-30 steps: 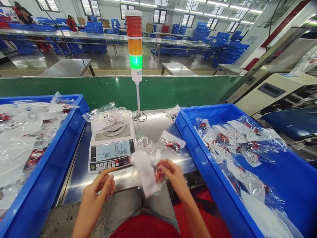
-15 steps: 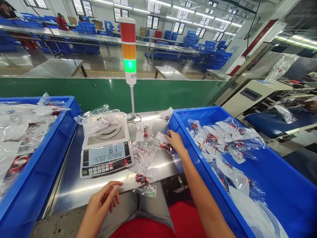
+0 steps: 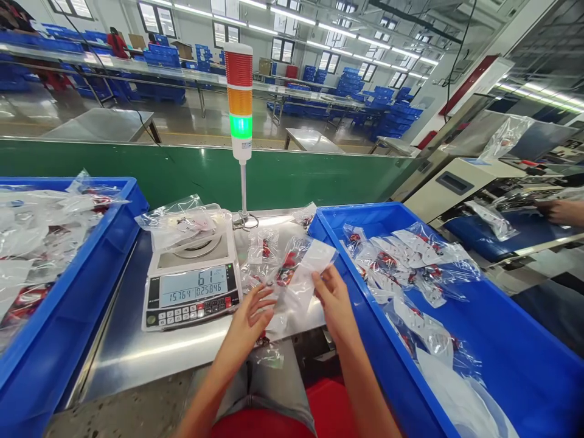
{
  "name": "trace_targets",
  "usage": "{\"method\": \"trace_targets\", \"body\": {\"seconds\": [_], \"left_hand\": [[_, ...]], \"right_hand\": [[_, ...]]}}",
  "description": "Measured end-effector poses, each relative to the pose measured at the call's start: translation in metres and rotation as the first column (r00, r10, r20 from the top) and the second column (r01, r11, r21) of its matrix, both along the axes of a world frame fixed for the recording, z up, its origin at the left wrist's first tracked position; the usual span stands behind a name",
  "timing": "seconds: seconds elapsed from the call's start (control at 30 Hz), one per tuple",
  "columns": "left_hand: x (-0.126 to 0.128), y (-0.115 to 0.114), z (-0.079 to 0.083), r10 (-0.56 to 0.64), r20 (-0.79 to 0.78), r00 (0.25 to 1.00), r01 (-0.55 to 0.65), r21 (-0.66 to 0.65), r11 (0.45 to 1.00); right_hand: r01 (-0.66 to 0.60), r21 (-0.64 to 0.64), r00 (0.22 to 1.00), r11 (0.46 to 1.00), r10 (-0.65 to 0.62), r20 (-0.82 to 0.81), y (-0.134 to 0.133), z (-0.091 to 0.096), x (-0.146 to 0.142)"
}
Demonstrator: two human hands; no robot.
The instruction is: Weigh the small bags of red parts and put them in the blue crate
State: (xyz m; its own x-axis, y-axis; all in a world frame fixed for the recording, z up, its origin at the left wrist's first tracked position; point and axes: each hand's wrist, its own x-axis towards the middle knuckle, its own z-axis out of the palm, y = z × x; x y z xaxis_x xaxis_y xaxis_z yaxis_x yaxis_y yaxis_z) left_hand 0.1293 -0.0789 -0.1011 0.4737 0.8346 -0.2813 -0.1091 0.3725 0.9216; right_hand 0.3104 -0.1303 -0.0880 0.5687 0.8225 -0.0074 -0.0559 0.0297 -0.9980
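Between my left hand [image 3: 249, 322] and my right hand [image 3: 335, 304] I hold up a transparent plastic bag [image 3: 294, 286] with a white paper label and a red item inside. Its left edge rests against my spread left fingers, and my right fingers hold its right edge. Below them on the steel bench [image 3: 137, 359] lie more small bags [image 3: 262, 249] with red items, one [image 3: 271, 356] at the front edge. A digital scale [image 3: 191, 292] left of my hands shows 61 and carries a bagged bundle [image 3: 187, 225] on its pan.
Blue crates of bagged parts stand left [image 3: 98, 274] and right [image 3: 371, 340] of the bench. A stack light [image 3: 239, 103] glows green behind the scale, before a green panel [image 3: 319, 179]. A co-worker's hand [image 3: 563, 213] shows at far right.
My right hand has drawn a bag back from the bench, and my left hand has risen from the front edge to meet it. The scale's lower reading has changed slightly.
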Motion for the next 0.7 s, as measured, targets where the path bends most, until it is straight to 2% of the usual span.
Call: {"method": "trace_targets", "body": {"seconds": [0.1, 0.17, 0.23, 0.3, 0.37, 0.43, 0.5, 0.57, 0.7], "left_hand": [[0.007, -0.001, 0.001, 0.166, 0.059, 0.984, -0.157, -0.122, 0.98], [-0.001, 0.001, 0.005, 0.239, 0.014, 0.971, -0.237, -0.101, 0.966], [-0.016, 0.004, 0.009, 0.203, -0.06, 0.977, -0.204, -0.004, 0.979], [-0.029, 0.007, 0.015, 0.097, -0.138, 0.986, -0.085, 0.091, 0.992], [-0.037, 0.009, 0.018, 0.024, -0.167, 0.986, -0.004, 0.121, 0.993], [-0.038, 0.007, 0.018, 0.073, -0.131, 0.989, -0.061, 0.096, 0.994], [-0.034, 0.005, 0.014, 0.21, -0.1, 0.972, -0.203, 0.083, 0.976], [-0.027, 0.001, 0.009, 0.293, -0.098, 0.951, -0.281, 0.12, 0.952], [-0.02, -0.004, 0.004, 0.342, -0.104, 0.934, -0.32, 0.183, 0.929]], "right_hand": [[-0.049, -0.008, 0.995, 0.999, 0.048, -0.083, -0.01, -0.008, -0.029], [-0.085, -0.04, 0.993, 0.996, 0.081, -0.086, -0.016, -0.012, -0.03], [-0.131, -0.073, 0.989, 0.989, 0.126, -0.071, -0.021, -0.01, -0.021], [-0.225, -0.115, 0.974, 0.967, 0.223, -0.033, -0.022, -0.002, -0.01], [-0.289, -0.171, 0.953, 0.942, 0.3, 0.041, -0.019, 0.007, -0.009], [-0.214, -0.192, 0.959, 0.958, 0.244, 0.147, -0.015, 0.012, -0.018], [-0.04, -0.152, 0.964, 0.988, 0.079, 0.255, -0.012, 0.011, -0.035], [0.1, -0.09, 0.939, 0.991, -0.064, 0.338, -0.013, 0.005, -0.052], [0.175, -0.055, 0.89, 0.983, -0.134, 0.435, -0.022, -0.009, -0.069]]}}
